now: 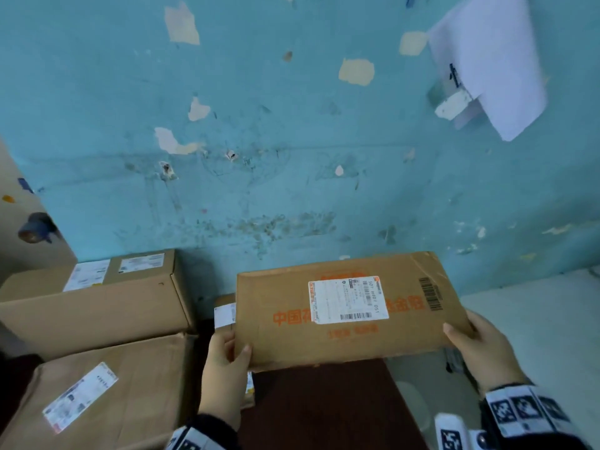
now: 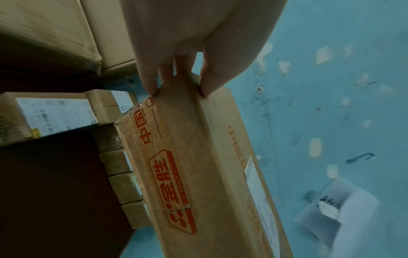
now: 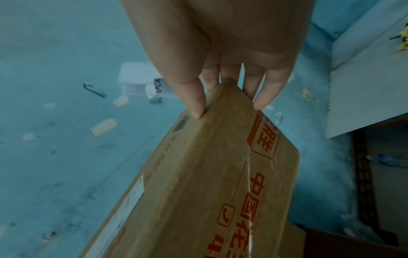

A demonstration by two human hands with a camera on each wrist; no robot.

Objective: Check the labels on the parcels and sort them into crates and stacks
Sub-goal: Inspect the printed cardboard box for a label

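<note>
Both hands hold one flat brown parcel (image 1: 350, 310) up in front of the blue wall (image 1: 259, 141). The left hand (image 1: 224, 368) fingers pinch its left end, the right hand (image 1: 483, 349) fingers pinch its right end, white label (image 1: 348, 299) facing up

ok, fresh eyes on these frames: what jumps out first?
The flat cardboard parcel with orange print, held up mid-frame, left hand and right hand gripping its two ends, white shipping label facing the camera. Behind it, the scuffed turquoise wall with peeled patches fills most of the head view. At lower left sit more labelled cardboard boxes.
</note>
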